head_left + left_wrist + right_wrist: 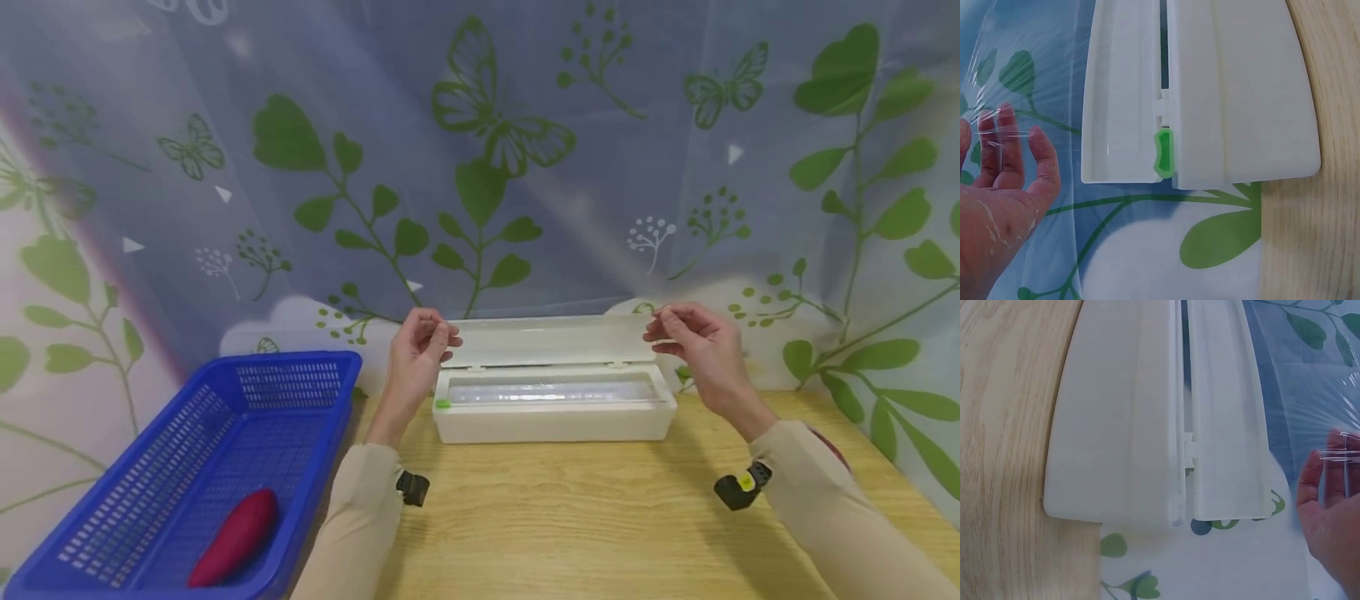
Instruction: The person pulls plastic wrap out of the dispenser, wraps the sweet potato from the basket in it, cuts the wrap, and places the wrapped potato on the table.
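A sheet of clear plastic wrap (991, 81) is stretched between my two hands above the white wrap dispenser (555, 425). My left hand (418, 346) pinches one end of it between thumb and fingers, by the dispenser's left end. The other end is pinched by my right hand (701, 340), beyond the right end. The dispenser's lid (551, 343) stands raised at the back. Inside lies a shiny roll of wrap (551, 392). A green slider (1164, 153) sits at the left end of the dispenser. In the right wrist view, creases in the film gather at the fingertips.
At left stands a blue plastic basket (180, 392) with slotted walls, holding a dark red, sweet-potato-shaped item (238, 537). The wooden table (555, 517) meets a patterned curtain (600, 192) behind the dispenser. Something dark red shows partly behind my right sleeve.
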Motion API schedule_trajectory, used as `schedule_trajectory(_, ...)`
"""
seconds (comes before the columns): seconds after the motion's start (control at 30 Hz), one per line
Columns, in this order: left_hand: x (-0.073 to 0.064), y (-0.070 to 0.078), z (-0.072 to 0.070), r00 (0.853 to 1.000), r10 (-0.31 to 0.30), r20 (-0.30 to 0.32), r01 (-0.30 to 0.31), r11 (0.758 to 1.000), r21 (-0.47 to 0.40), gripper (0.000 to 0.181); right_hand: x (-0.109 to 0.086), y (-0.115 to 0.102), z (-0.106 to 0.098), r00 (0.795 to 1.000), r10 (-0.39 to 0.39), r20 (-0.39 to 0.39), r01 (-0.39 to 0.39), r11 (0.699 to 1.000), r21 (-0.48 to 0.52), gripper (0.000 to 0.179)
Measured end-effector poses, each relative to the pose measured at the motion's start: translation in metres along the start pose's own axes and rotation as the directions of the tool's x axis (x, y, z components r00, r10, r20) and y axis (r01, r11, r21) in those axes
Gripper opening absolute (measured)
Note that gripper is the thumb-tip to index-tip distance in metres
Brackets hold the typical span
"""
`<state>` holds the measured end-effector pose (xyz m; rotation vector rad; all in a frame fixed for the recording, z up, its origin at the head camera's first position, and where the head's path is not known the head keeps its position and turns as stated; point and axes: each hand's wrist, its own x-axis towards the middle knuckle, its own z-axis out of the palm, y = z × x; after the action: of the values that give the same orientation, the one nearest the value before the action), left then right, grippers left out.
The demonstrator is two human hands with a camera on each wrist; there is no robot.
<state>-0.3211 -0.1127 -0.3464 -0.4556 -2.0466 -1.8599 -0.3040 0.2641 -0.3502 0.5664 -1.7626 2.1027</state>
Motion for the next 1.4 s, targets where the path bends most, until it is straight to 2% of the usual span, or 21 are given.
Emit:
schedule_trajectory(0.4, -0.001, 0.006, -0.001, 0.998, 0.017, -0.056, -0.018, 1.000, -0.008, 0.006, -0.001, -0.010, 0.008, 1.000, -0.024, -0.006, 0.024, 0.999, 0.026, 0.016)
schedule_trajectory(0.97, 0.000, 0.025, -0.004, 0.998, 0.058, -0.010, -0.058, 0.998, 0.029, 0.013, 0.001, -0.028, 0.013, 0.998, -0.049, -0.039, 0.051, 0.997, 0.060, 0.011)
schedule_trajectory(1.23, 0.006, 0.036, -0.003, 0.995, 0.103, -0.014, -0.103, 0.994, 0.032, 0.012, 0.005, -0.037, 0.014, 0.995, -0.089, -0.036, 0.091, 0.994, 0.068, 0.013)
schedule_trajectory(1.4, 0.008, 0.041, -0.004, 0.995, 0.096, -0.018, -0.095, 0.995, 0.022, 0.012, 0.006, -0.042, 0.015, 0.995, -0.089, -0.037, 0.091, 0.993, 0.078, 0.012)
